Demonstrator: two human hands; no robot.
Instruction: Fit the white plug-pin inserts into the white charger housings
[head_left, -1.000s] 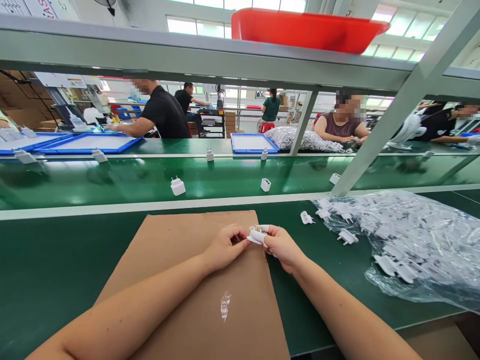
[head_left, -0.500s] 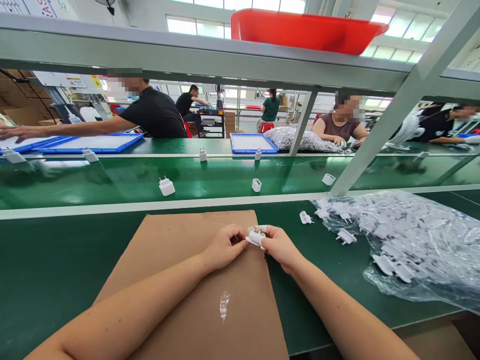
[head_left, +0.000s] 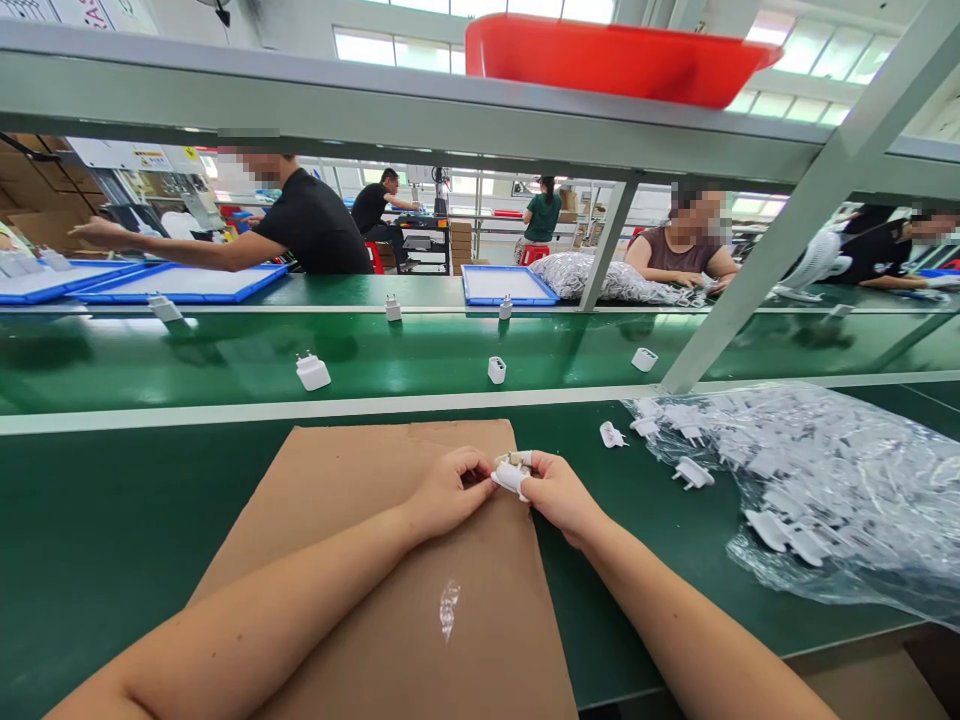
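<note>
Over the right edge of a brown cardboard sheet point(head_left: 390, 590), my right hand point(head_left: 566, 495) pinches a small white plug piece point(head_left: 510, 474) between thumb and forefinger. White covers wrap those two fingertips. My left hand point(head_left: 450, 492) is closed at the piece's left end, its thumb and fingertips gripping it there. The fingers partly hide the piece, so its details are unclear. Right of my hands, two loose white plug pieces, one point(head_left: 613, 434) farther back and one point(head_left: 692, 473) nearer, lie on the green bench beside a clear plastic bag point(head_left: 847, 480) full of similar pieces.
Beyond the bench runs a green conveyor point(head_left: 405, 350) carrying several white chargers, one point(head_left: 313, 371) at left. A slanted metal post point(head_left: 780, 220) and overhead beam cross the view; a red tray point(head_left: 615, 62) sits above. Co-workers sit across, near blue-rimmed trays point(head_left: 180, 284).
White chargers on the conveyor have shifted left. The co-worker at far left has drawn the outstretched arm back. My hands stay almost in place around the plug piece.
</note>
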